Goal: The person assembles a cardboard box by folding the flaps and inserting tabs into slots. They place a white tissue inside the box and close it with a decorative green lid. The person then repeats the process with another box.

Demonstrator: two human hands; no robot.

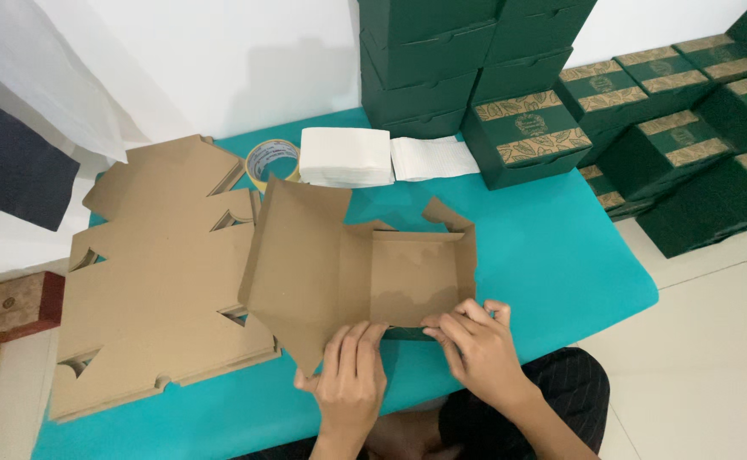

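Both hands pinch the near edge of a half-folded brown cardboard box (365,268): the left hand (350,375) with fingers (355,341) closed over the flap, the right hand (476,345) with fingers (450,328) curled on the front wall. The box lies on the teal tabletop (552,255) just beyond the fingers, with a stack of flat brown cardboard blanks (156,298) left of them.

At your nine o'clock, a stack of flat brown cardboard blanks (165,281) on the teal desk (552,255). Twelve o'clock: tape roll (270,160), white napkin pile (345,157), second white sheet (433,158). One to two o'clock: finished dark green boxes (527,128), stacked against the wall.
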